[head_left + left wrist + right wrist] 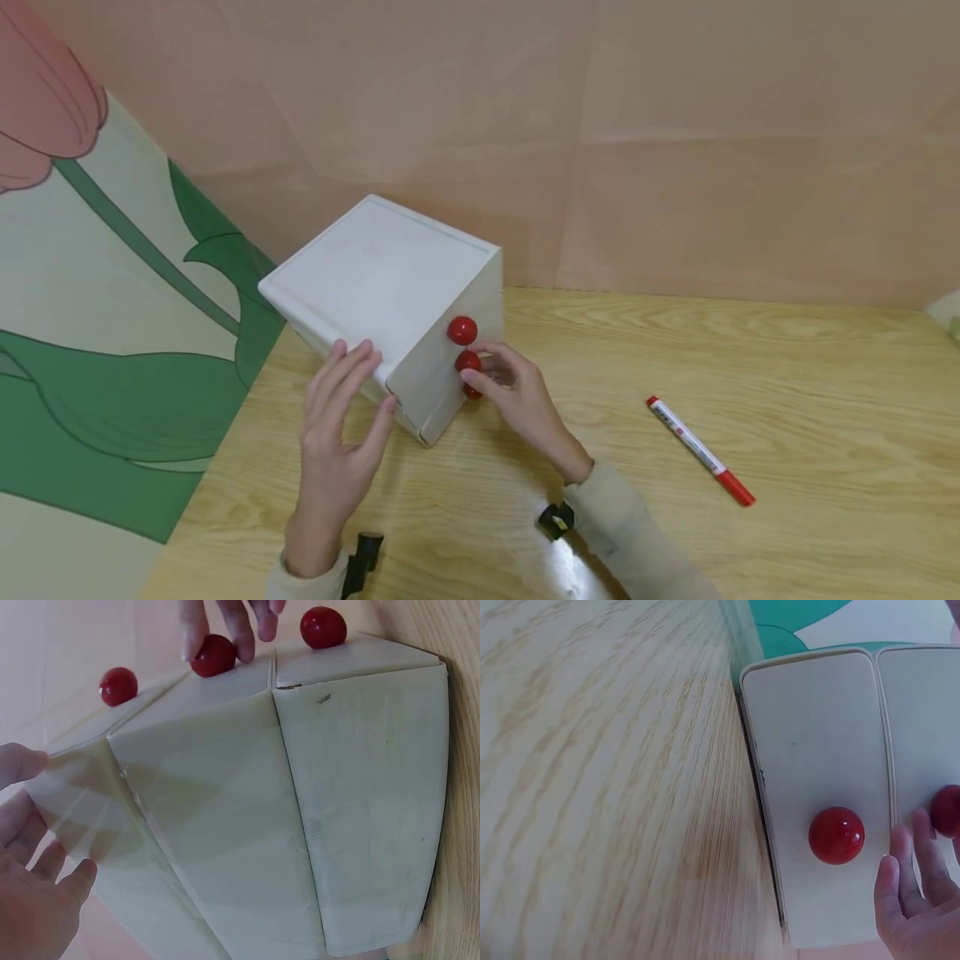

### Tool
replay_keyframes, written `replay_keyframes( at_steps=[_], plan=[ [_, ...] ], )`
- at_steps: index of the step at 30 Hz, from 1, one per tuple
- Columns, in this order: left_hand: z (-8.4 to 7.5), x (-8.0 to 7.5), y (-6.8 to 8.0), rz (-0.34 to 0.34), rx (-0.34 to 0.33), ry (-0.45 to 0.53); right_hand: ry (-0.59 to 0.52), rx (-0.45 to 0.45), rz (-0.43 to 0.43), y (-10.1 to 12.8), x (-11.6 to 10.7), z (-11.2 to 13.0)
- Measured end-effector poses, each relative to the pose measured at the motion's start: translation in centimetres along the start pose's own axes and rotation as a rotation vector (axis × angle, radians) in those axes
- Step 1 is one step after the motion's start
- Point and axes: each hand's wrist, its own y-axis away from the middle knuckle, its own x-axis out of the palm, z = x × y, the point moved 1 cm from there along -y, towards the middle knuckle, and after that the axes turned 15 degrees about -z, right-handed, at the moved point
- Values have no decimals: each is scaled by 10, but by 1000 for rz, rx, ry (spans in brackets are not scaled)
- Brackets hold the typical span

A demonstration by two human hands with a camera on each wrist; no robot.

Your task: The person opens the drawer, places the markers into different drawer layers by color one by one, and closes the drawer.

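A small white drawer cabinet (382, 283) stands at an angle on the table, with three drawer fronts and one round red knob on each. My right hand (525, 404) pinches the middle knob (214, 656) between thumb and fingers. Above it is the top knob (462, 330); the bottom knob (836, 835) sits close to the tabletop. My left hand (337, 454) is beside the cabinet's near side, fingers extended and fingertips at the top edge. All three drawers look pushed in.
A red-and-white marker pen (701, 450) lies on the wooden table (840, 400) to the right. Behind the cabinet rises a pinkish cloth backdrop (675, 167). A flower-patterned panel (112, 333) borders the table's left edge.
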Motion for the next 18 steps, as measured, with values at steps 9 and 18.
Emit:
replay_keyframes(
  at_steps=[9,18],
  plan=[
    [-1,0,0,4,-4,-12,15,-24,30,1,-4,2],
    [-1,0,-1,9,-10,-16,21,-27,56,0,-9,-5]
  ],
)
